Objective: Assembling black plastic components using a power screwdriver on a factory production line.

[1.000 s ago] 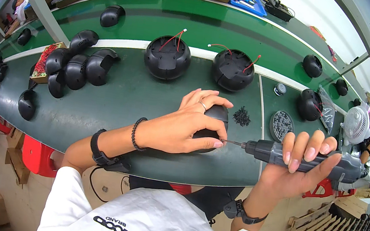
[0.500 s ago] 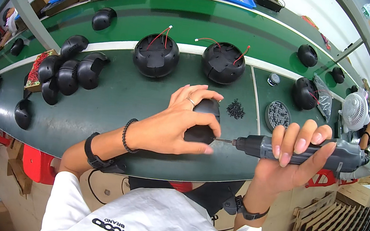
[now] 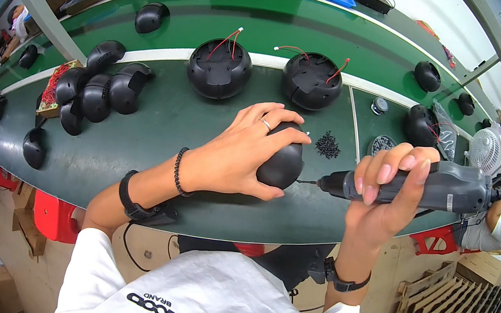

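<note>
My left hand (image 3: 242,149) grips a round black plastic housing (image 3: 283,166) on the green bench, fingers over its top and thumb along its near side. In my right hand (image 3: 390,186) lies a dark electric screwdriver (image 3: 445,187), held level with its bit pointing left. The bit's tip is at the housing's right side; whether it touches is too fine to tell. Beyond my hands stand two open black housings, one on the left (image 3: 219,70) and one on the right (image 3: 312,82), with red wires rising from them. A small pile of black screws (image 3: 328,145) lies right of the held housing.
Several curved black shells (image 3: 97,96) cluster at left beside a box of red wires (image 3: 49,96). A dish of small grey parts (image 3: 383,144) is partly behind my right hand. Farther right are another wired housing (image 3: 420,126) and a white fan (image 3: 485,151). A green conveyor (image 3: 356,43) runs behind.
The held housing has turned, showing more of its smooth rounded side. My right hand and the screwdriver have moved slightly left and up. The whole view has shifted a little.
</note>
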Available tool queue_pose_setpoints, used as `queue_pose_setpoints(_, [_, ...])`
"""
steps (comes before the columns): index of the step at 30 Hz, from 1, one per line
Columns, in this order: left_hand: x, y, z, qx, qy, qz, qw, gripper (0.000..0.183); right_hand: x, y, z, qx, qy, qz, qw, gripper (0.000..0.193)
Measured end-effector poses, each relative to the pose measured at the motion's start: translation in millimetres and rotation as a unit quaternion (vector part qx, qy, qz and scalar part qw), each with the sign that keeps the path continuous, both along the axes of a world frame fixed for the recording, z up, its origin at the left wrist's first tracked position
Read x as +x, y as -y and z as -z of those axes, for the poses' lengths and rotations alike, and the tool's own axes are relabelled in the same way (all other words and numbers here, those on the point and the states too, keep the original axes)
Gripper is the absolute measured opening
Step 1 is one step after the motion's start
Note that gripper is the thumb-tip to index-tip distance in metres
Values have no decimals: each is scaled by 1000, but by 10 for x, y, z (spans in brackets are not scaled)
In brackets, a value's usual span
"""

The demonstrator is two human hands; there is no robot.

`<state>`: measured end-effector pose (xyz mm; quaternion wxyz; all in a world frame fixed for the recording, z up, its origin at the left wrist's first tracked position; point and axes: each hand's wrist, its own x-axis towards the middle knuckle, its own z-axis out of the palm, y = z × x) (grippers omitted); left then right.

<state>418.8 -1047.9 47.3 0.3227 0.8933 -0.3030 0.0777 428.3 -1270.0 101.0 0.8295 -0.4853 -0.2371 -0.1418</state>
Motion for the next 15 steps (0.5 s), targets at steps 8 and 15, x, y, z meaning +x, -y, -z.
queue_pose_setpoints(8, [-2,5,7,4,0,-2,1000,77,6,-78,91,-6,-15,-3,1000,21])
queue_pose_setpoints(15, [19,25,40,4,25,4,1000,77,-21,-242,307,-32,-7,-49,998,25])
